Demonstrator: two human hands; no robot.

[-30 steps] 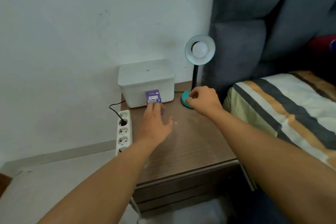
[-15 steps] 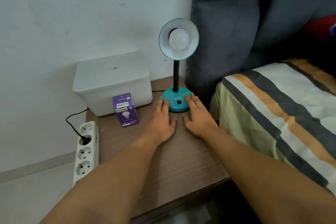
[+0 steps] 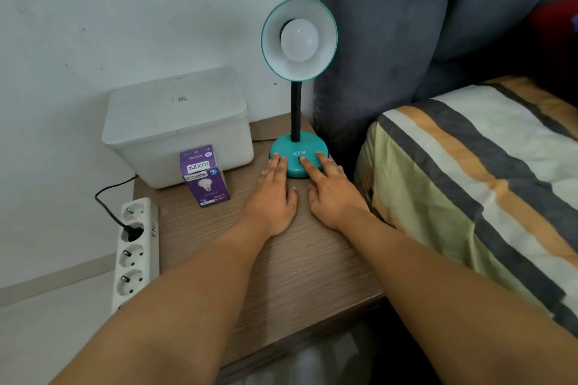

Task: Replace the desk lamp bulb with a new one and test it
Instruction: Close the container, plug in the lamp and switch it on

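A teal desk lamp (image 3: pixel 298 147) stands at the back right of the wooden nightstand (image 3: pixel 281 259). Its shade faces me, with an unlit white bulb (image 3: pixel 299 40) screwed into it. A purple bulb box (image 3: pixel 205 176) stands upright to the left of the lamp, against a white bin. My left hand (image 3: pixel 275 194) lies flat on the nightstand, fingertips touching the left of the lamp's base. My right hand (image 3: pixel 331 191) lies flat beside it, with a fingertip on the switch at the front of the base. Both hands hold nothing.
A white lidded bin (image 3: pixel 178 125) sits at the back left of the nightstand. A white power strip (image 3: pixel 134 253) with a black plug in it lies along the left edge. A bed with a striped cover (image 3: pixel 469 181) and a grey headboard (image 3: pixel 422 25) borders the right.
My left hand left the purple box and moved right to the lamp's base. My right hand went flat onto the base. The view came closer; the last half second shows little change.
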